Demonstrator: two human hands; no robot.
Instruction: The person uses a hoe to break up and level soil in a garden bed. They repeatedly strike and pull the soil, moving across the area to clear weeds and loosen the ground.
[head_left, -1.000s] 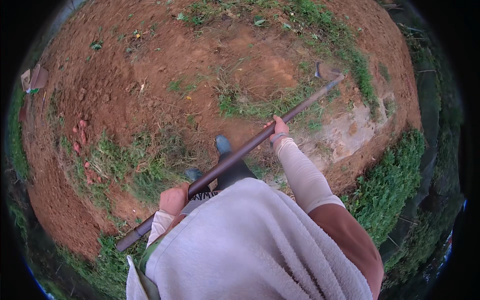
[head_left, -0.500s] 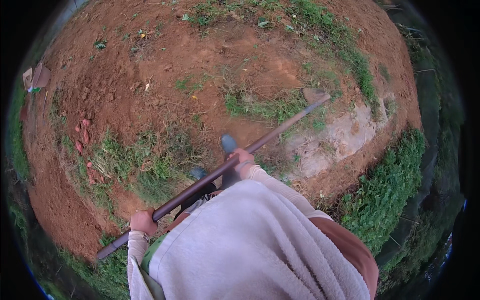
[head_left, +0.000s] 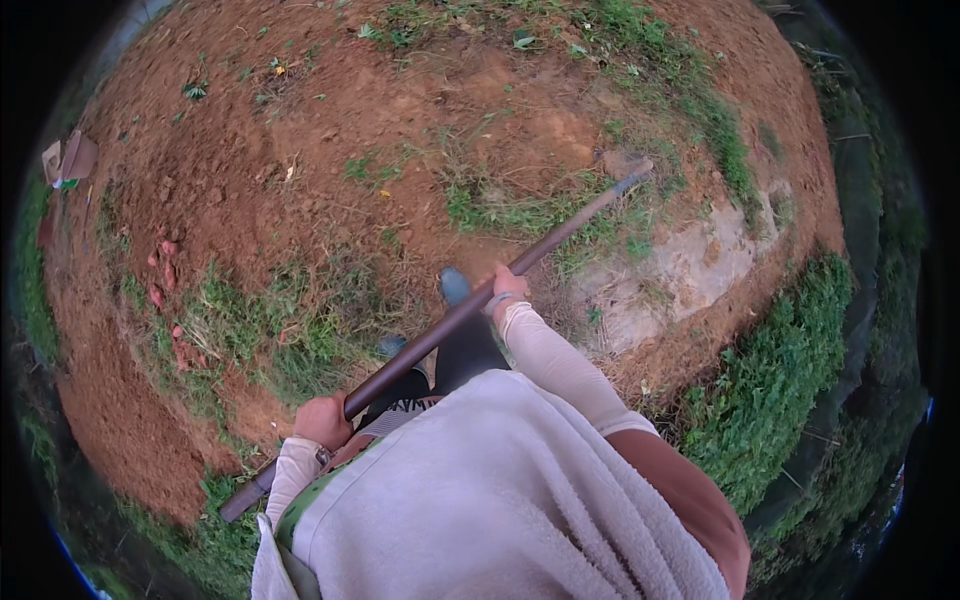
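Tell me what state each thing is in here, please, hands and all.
Long-handled hoe: held slantwise, far end toward the upper right; whether that end touches down, unclear.
Left hand: closed around the hoe, nearer its butt end.
Right hand: closed around the hoe, farther up.
Pale cloth: draped, creased.
Reddish lumps: lying loose.
Box: too small to tell if open.

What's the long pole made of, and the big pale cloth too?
Pole: smooth, dark brown, faintly shiny; maybe painted metal or varnished wood, I can't tell which. Cloth: probably soft towelling, because it looks fuzzy and hangs in folds.
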